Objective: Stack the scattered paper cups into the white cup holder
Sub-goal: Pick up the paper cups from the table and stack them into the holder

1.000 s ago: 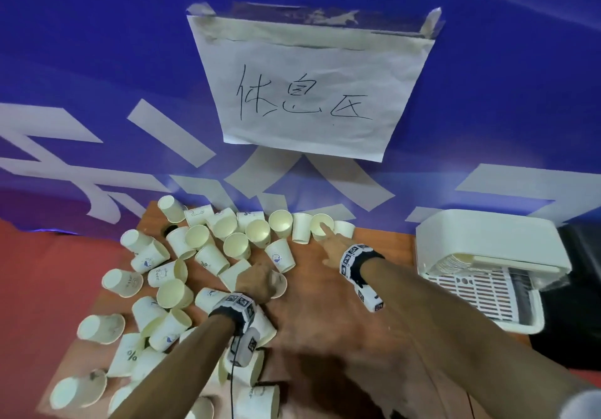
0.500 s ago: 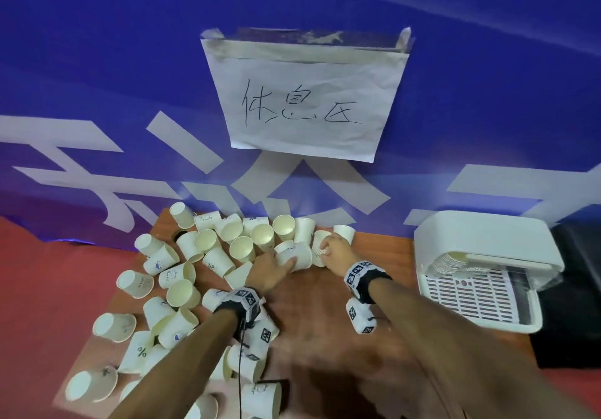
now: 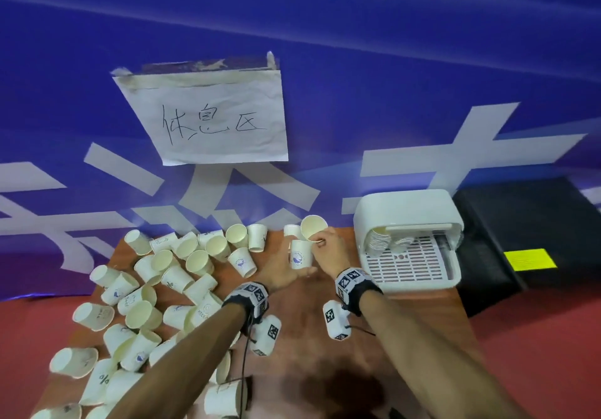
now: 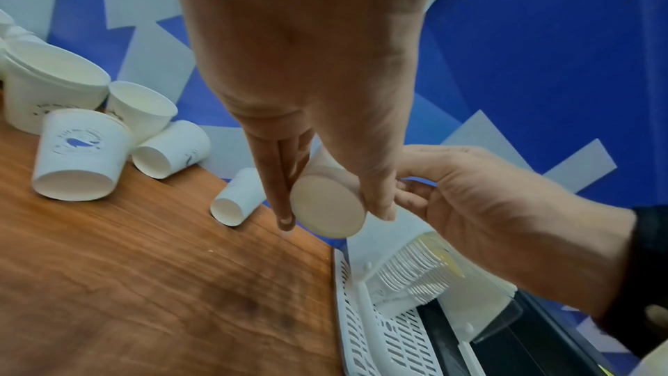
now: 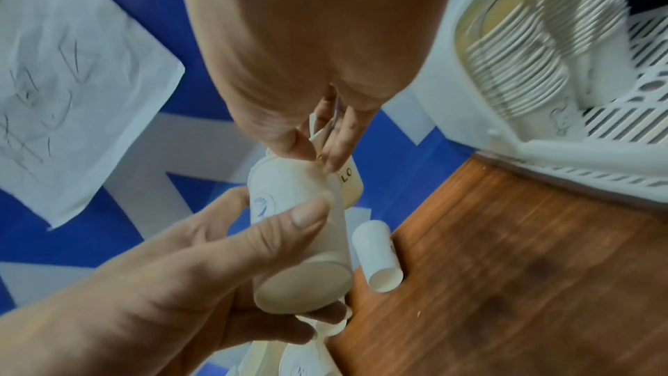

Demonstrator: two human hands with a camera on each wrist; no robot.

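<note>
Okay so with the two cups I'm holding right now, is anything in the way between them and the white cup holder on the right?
Nothing visible blocks the way. The left hand grips one paper cup, the right hand pinches a tilted cup, and only bare table lies between them and the cup holder, which already holds stacked cups.

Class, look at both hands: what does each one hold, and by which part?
Left hand grips a paper cup round its side wall; right hand pinches a second cup at its rim.

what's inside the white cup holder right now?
Inside the white cup holder, a row of nested paper cups lies on its side under the hood, rims showing, over the slotted tray. How far the row runs back is hidden by the hood.
</note>
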